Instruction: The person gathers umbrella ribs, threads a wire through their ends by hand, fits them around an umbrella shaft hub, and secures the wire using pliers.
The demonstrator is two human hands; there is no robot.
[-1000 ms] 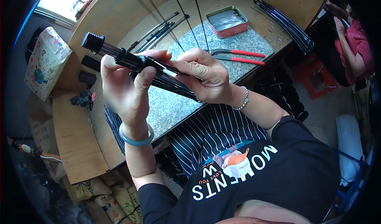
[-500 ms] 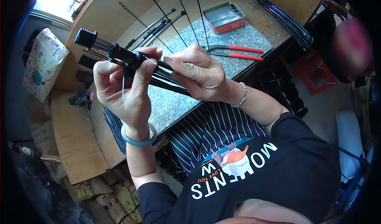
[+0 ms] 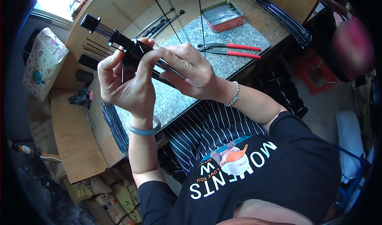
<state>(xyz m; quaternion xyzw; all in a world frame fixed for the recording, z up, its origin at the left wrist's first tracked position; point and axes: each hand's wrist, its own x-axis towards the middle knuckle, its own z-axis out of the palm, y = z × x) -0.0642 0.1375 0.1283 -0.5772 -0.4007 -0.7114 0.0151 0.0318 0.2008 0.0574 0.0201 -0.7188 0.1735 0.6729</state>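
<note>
We see the left hand [image 3: 133, 92] gripping a black shaft [image 3: 116, 37], raised over the speckled slab [image 3: 165, 105], ribbed end far left; right hand [image 3: 197, 73] closed around its nearer, right stretch. Red-handled pliers [image 3: 242, 47] lie right, nearer than the tin [image 3: 229, 25].

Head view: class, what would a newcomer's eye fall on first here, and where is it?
Probably first the black tubular piece with a ridged end, slanting up to the left, held by the left hand and, lower down, the right hand. Next, likely the red-handled pliers lying on the speckled grey slab, and just beyond them the red-sided tin holding thin, pale rods.
</note>
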